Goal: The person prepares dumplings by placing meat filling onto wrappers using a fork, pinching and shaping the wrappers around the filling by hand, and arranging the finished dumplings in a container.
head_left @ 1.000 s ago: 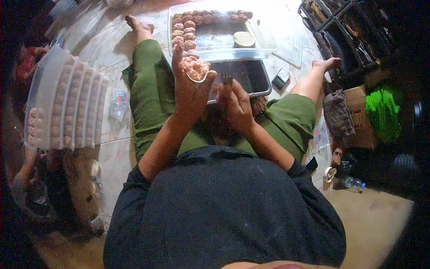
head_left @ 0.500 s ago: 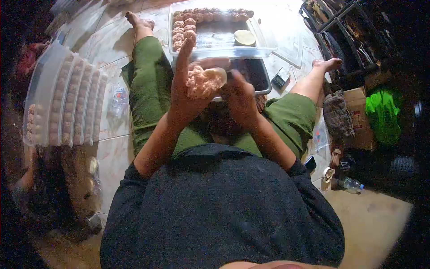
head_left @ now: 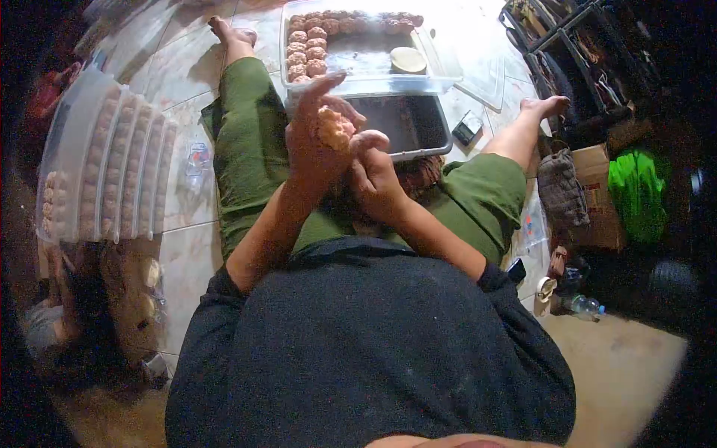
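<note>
My left hand (head_left: 310,142) is raised in front of me and curled round a lump of pinkish filling (head_left: 335,129); any wrapper round it is hard to make out. Close against its right side is my right hand (head_left: 377,175), with the fingers folded in and the thumb near the lump; what it grips is hidden. Just beyond both hands lies a dark tray (head_left: 414,123). Behind that, a clear plastic container (head_left: 444,63) holds rows of meat-coloured balls (head_left: 316,54) and a stack of round pale wrappers (head_left: 408,60).
Stacked clear containers (head_left: 93,157) of similar balls stand at the left. A small dark device (head_left: 467,129) lies on the tiles right of the tray. A dark rack (head_left: 571,56), a cardboard box (head_left: 595,196), a green cloth (head_left: 637,183) and a bottle (head_left: 587,306) are at the right.
The fingers of my left hand have curled round the lump, which showed wide open half a second ago. My right hand has moved slightly left and down, against my left hand.
</note>
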The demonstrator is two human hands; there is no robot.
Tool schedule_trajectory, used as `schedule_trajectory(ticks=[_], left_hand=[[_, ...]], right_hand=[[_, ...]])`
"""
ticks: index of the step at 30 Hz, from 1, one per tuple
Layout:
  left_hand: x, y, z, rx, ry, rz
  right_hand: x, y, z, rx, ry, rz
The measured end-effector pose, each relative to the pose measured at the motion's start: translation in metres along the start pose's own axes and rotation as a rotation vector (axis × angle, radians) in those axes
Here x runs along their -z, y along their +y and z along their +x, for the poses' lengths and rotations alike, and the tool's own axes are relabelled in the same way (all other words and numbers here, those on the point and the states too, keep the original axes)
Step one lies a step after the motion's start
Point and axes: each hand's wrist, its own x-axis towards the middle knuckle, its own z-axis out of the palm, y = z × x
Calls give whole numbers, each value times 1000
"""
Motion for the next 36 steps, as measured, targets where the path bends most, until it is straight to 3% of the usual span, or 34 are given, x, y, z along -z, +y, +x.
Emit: schedule_trajectory(ticks=[3,6,8,11,14,16,18,20,21,24,28,29,32,36], left_hand=[[1,-8,4,40,106,-11],[6,-13,6,34,169,17],[5,-23,6,-82,210,34],[0,-14,-3,84,102,87],[4,-12,3,-64,92,231],[3,-13,6,-55,185,-55],[6,-13,5,2,123,-143],[25,-7,9,93,-94,-31],[29,-2,11,17,-202,111],[22,-9,6,152,-203,-219],[28,-10,5,433,-142,-299],[24,-13,2,439,-109,-346],[20,-6,0,406,-228,-478],[19,-14,-5,319,-207,-377]], right_hand=[[11,-18,12,-145,-118,-27],[11,-11,5,-322,-15,179],[-1,0,-6,-232,-10,137],[-13,3,-8,-133,-81,41],[-2,0,4,-159,-184,-130],[11,-20,16,-84,-149,-86],[23,-22,17,-17,-167,-136],[33,-11,22,55,-233,-276],[32,-9,25,197,-133,-374],[55,-27,33,192,-146,-561],[81,-53,35,110,136,-657],[80,-55,33,76,127,-625],[64,-42,28,336,-16,-521],[59,-32,28,208,-29,-435]])
